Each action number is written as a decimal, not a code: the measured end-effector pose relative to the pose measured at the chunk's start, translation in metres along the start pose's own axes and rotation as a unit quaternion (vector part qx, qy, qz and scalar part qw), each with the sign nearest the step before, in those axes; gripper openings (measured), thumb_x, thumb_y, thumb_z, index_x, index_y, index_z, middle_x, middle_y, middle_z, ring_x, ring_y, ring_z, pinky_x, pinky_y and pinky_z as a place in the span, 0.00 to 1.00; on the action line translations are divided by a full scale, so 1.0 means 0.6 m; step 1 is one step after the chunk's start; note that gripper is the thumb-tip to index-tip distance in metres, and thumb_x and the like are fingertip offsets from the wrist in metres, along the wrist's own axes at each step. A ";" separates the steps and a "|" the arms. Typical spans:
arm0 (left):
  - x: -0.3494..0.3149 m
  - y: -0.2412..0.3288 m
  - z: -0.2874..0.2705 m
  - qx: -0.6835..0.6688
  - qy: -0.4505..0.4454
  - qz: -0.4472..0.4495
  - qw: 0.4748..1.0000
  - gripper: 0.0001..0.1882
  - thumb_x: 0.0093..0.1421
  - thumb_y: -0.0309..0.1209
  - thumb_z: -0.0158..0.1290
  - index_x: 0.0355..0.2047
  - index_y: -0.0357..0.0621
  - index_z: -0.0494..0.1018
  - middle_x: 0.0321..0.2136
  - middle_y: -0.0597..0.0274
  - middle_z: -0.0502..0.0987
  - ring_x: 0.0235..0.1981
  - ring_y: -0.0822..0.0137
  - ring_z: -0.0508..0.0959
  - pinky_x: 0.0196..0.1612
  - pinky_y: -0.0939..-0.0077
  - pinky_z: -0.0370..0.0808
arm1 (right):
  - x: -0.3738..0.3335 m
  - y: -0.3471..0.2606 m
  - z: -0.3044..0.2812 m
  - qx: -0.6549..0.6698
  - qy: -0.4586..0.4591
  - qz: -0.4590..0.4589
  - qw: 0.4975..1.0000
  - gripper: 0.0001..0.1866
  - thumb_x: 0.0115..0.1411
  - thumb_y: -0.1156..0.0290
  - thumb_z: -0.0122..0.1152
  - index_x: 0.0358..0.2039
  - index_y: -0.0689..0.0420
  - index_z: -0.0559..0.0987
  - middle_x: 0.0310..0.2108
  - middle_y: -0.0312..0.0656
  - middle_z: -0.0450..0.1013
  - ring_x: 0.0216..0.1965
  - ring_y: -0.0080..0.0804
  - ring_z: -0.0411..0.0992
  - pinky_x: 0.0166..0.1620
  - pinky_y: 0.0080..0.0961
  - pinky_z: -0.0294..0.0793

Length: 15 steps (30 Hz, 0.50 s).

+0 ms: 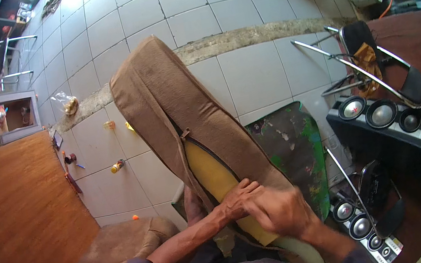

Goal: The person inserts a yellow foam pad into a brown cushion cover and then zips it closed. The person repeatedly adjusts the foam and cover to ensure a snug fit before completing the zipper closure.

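Observation:
A long brown fabric cushion cover (181, 89) lies slanted across my lap and reaches away over the floor. Its long zipper is part-way open, with the zipper pull (185, 134) near the middle of the cushion. Yellow foam (206, 168) shows through the gap. My left hand (239, 199) reaches across the foam, its fingers curled on the cover's right edge by the opening. Close beside it, partly overlapping, my right hand (282, 210) is closed above the near end of the opening. Motion smears it somewhat, and whatever it holds is hidden.
Another brown cushion (121, 249) sits at lower left beside a wooden surface (21, 196). A paint-stained green board (295, 156) lies under the cushion's right side. Speaker boxes (387, 124) and metal-framed chairs (366, 61) stand right. A small bottle (117, 166) lies on the tiles.

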<state>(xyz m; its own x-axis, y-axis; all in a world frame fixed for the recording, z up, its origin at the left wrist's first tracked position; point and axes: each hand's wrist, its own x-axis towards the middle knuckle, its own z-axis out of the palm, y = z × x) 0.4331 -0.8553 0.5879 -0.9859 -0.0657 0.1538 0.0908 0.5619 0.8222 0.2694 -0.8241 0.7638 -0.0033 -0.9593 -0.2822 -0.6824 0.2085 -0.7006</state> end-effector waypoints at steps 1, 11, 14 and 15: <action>0.005 0.008 0.008 -0.058 0.049 -0.054 0.996 0.18 0.59 0.34 0.54 0.50 0.46 0.74 0.46 0.63 0.74 0.49 0.64 0.74 0.54 0.64 0.69 | 0.068 0.002 0.001 -0.096 0.031 -0.028 0.995 0.18 0.62 0.64 0.67 0.50 0.58 0.81 0.37 0.45 0.77 0.32 0.38 0.79 0.32 0.34 0.80; 0.017 0.051 0.019 0.133 0.074 -0.073 0.986 0.18 0.57 0.32 0.55 0.48 0.43 0.78 0.39 0.65 0.73 0.45 0.65 0.73 0.54 0.69 0.69 | 0.354 0.060 0.090 -0.298 -0.157 -0.197 0.921 0.08 0.67 0.73 0.56 0.41 0.65 0.74 0.37 0.53 0.76 0.37 0.47 0.84 0.33 0.38 0.84; 0.024 0.062 0.029 0.153 0.096 -0.096 0.979 0.15 0.57 0.32 0.55 0.45 0.45 0.78 0.38 0.66 0.74 0.45 0.65 0.73 0.53 0.69 0.70 | 0.356 0.044 0.067 -0.341 -0.192 -0.225 0.892 0.08 0.67 0.72 0.55 0.37 0.65 0.76 0.34 0.55 0.77 0.32 0.47 0.83 0.31 0.39 0.83; 0.026 0.066 0.031 0.160 0.095 -0.104 0.977 0.15 0.57 0.32 0.55 0.45 0.45 0.78 0.38 0.65 0.73 0.45 0.65 0.73 0.54 0.69 0.70 | 0.353 0.038 0.064 -0.360 -0.204 -0.247 0.876 0.08 0.67 0.72 0.55 0.36 0.65 0.76 0.33 0.54 0.77 0.31 0.47 0.83 0.30 0.39 0.82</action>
<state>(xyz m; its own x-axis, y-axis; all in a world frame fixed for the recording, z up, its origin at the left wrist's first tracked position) 0.4189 -0.8188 0.6126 -0.9315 -0.3411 0.1261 -0.1874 0.7475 0.6373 0.2809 -1.0149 0.6629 0.5845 -0.7199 -0.3742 -0.8112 -0.5287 -0.2500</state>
